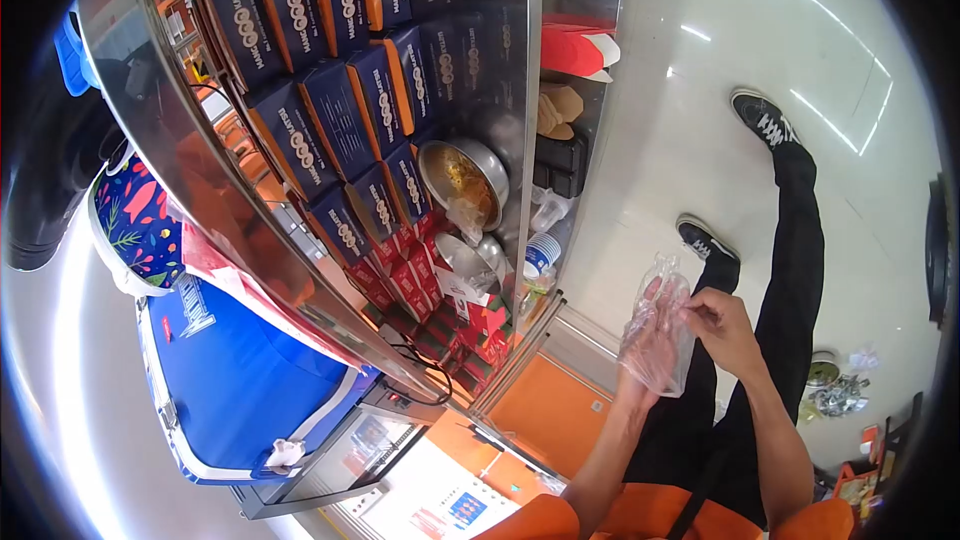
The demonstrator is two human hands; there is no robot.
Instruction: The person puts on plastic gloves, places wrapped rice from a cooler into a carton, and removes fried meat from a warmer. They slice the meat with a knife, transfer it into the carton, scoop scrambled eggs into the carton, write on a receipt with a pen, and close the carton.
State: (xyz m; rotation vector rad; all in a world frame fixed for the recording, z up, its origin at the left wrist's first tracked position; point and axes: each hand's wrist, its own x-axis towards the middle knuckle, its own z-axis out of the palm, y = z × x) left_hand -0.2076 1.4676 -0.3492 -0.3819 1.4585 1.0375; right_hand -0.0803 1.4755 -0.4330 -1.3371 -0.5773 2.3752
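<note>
And there we were, left hand (652,348) loosely spread inside a clear disposable plastic glove (668,322), right hand (727,333) close beside it pinching the thin film, where, we reckoned, one hard tug could easily have torn it!

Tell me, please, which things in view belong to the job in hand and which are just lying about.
In use: clear plastic glove, left hand inside it, right hand pinching it.

Seemingly just lying about: navy boxes, metal bowl, blue-and-white cups, blue container.
</note>
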